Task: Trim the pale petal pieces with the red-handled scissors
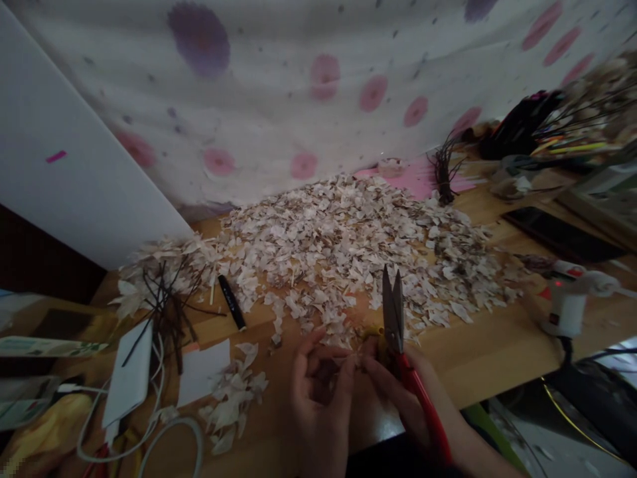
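At the table's front edge my left hand point(321, 405) is closed in a pinch, thumb against fingers, on something small and pale that I cannot make out. My right hand point(398, 388) meets it there, its fingertips touching the same spot. In its palm lies a pair of scissors point(394, 318) with red handles, the blades pointing up and away from me and slightly parted. Something yellow point(373, 332) shows just behind the right fingertips. Beyond both hands spreads a wide heap of pale, dry petal-like flakes point(318, 232).
To the left lie a black marker point(231, 302), dark twigs point(166, 299), a white power bank point(128, 372) with a cable, a white paper point(204, 372) and a small flake pile point(236, 398). On the right are a glue gun point(572, 302), a phone point(562, 232) and a twig bundle point(444, 172).
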{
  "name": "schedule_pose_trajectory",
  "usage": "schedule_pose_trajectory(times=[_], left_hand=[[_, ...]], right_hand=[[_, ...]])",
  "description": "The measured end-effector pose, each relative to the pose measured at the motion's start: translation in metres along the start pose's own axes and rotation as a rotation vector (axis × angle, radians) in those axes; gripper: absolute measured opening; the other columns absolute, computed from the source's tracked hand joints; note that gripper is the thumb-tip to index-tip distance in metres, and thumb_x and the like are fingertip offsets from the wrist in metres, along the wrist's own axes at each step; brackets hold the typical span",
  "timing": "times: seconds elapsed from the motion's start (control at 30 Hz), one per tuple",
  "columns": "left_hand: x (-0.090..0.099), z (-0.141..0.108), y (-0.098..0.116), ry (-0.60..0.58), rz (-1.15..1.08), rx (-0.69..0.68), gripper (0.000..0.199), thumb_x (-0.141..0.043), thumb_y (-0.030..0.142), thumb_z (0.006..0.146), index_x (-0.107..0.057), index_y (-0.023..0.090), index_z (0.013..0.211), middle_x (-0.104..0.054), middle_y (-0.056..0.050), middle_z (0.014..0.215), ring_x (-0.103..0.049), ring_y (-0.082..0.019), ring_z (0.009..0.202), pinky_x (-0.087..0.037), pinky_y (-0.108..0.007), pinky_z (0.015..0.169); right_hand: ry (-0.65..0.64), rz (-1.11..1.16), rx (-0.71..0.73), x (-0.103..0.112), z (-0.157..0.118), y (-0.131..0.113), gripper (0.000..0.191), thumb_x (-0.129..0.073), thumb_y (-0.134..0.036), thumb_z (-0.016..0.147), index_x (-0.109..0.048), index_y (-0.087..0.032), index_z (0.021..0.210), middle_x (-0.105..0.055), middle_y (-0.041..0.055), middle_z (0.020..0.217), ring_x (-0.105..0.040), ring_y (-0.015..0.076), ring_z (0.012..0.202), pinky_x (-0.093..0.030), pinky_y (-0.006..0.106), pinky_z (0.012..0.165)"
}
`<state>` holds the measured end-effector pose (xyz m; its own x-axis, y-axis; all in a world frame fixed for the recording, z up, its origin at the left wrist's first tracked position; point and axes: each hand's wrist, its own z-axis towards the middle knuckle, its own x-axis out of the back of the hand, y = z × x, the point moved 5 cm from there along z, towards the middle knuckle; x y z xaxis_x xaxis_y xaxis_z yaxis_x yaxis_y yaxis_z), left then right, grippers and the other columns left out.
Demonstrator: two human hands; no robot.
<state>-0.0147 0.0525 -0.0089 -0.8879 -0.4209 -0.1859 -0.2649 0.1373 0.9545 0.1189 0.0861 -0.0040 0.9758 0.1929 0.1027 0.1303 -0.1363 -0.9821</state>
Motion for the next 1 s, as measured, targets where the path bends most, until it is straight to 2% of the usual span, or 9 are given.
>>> schedule_pose_trajectory(times=[0.2,0.4,0.53,0.63,0.73,0.8,0.87,0.93,1.0], left_hand=[[-0.008,-0.002,-0.002,-0.003,-0.084,0.049,0.045,-0.081,0.033,0.072,-0.062,0.021,0.111,-0.069,0.000,0.076,-0.067,-0.013,0.071,-0.054,-0.018,0.066],[-0.010,-0.001,0.001,-0.054,0.007,0.083,0.036,-0.082,0.035,0.068,-0.070,0.021,0.099,-0.070,-0.002,0.075,-0.067,-0.015,0.069,-0.054,-0.022,0.063],[-0.012,0.001,-0.001,-0.127,0.067,0.138,0.026,-0.082,0.036,0.067,-0.074,0.020,0.086,-0.074,-0.005,0.079,-0.069,-0.017,0.074,-0.055,-0.023,0.067],[-0.014,0.001,-0.001,-0.108,0.028,0.196,0.022,-0.083,0.035,0.065,-0.076,0.019,0.079,-0.076,-0.006,0.081,-0.070,-0.018,0.076,-0.054,-0.024,0.071],[-0.011,0.003,-0.002,-0.046,-0.027,0.233,0.024,-0.084,0.037,0.064,-0.077,0.020,0.079,-0.076,-0.005,0.081,-0.070,-0.018,0.076,-0.054,-0.024,0.071],[-0.007,0.007,-0.005,-0.024,-0.038,0.240,0.027,-0.085,0.040,0.063,-0.077,0.021,0.080,-0.077,-0.005,0.082,-0.069,-0.017,0.073,-0.055,-0.024,0.069],[-0.004,0.011,-0.009,-0.019,-0.047,0.234,0.030,-0.085,0.043,0.063,-0.077,0.020,0.082,-0.076,-0.004,0.080,-0.068,-0.015,0.069,-0.054,-0.023,0.068],[-0.002,0.014,-0.010,-0.011,-0.058,0.211,0.031,-0.084,0.045,0.064,-0.077,0.020,0.081,-0.074,-0.002,0.074,-0.066,-0.013,0.065,-0.053,-0.021,0.066],[-0.002,0.015,-0.008,-0.006,-0.056,0.179,0.033,-0.083,0.049,0.066,-0.076,0.019,0.079,-0.071,-0.002,0.069,-0.064,-0.013,0.063,-0.052,-0.020,0.064]], right_hand=[[-0.002,0.053,0.020,0.004,0.001,0.007,0.032,-0.061,-0.049,0.087,-0.057,-0.019,0.077,-0.055,-0.0014,0.068,-0.049,0.0148,0.061,-0.043,0.025,0.057],[0.010,0.054,-0.003,0.008,0.008,0.001,0.035,-0.067,-0.051,0.080,-0.055,-0.019,0.072,-0.051,-0.0024,0.064,-0.045,0.0141,0.058,-0.040,0.025,0.054],[-0.033,0.106,-0.045,0.006,0.012,0.000,0.037,-0.067,-0.054,0.079,-0.055,-0.020,0.073,-0.050,-0.0027,0.064,-0.044,0.0138,0.058,-0.040,0.025,0.054],[-0.020,0.089,-0.039,0.009,0.012,0.001,0.040,-0.064,-0.058,0.082,-0.056,-0.020,0.073,-0.051,-0.0021,0.064,-0.047,0.0149,0.060,-0.043,0.026,0.056],[-0.005,-0.016,0.065,0.017,0.009,-0.004,0.048,-0.053,-0.067,0.087,-0.059,-0.020,0.079,-0.059,0.0018,0.069,-0.055,0.0187,0.065,-0.049,0.029,0.061],[-0.034,-0.135,0.174,0.023,0.004,-0.011,0.057,-0.046,-0.074,0.086,-0.062,-0.020,0.095,-0.066,0.0075,0.083,-0.063,0.0237,0.075,-0.054,0.034,0.067],[-0.094,-0.254,0.251,0.026,0.000,-0.016,0.071,-0.046,-0.081,0.081,-0.057,-0.019,0.115,-0.068,0.0139,0.102,-0.066,0.0297,0.087,-0.056,0.040,0.075],[-0.154,-0.357,0.258,0.026,-0.004,-0.018,0.084,-0.050,-0.085,0.074,-0.052,-0.017,0.124,-0.067,0.0179,0.109,-0.066,0.0340,0.092,-0.057,0.044,0.077],[-0.198,-0.446,0.205,0.024,-0.006,-0.016,0.092,-0.054,-0.089,0.066,-0.053,-0.015,0.121,-0.068,0.0189,0.103,-0.066,0.0354,0.086,-0.057,0.045,0.072]])
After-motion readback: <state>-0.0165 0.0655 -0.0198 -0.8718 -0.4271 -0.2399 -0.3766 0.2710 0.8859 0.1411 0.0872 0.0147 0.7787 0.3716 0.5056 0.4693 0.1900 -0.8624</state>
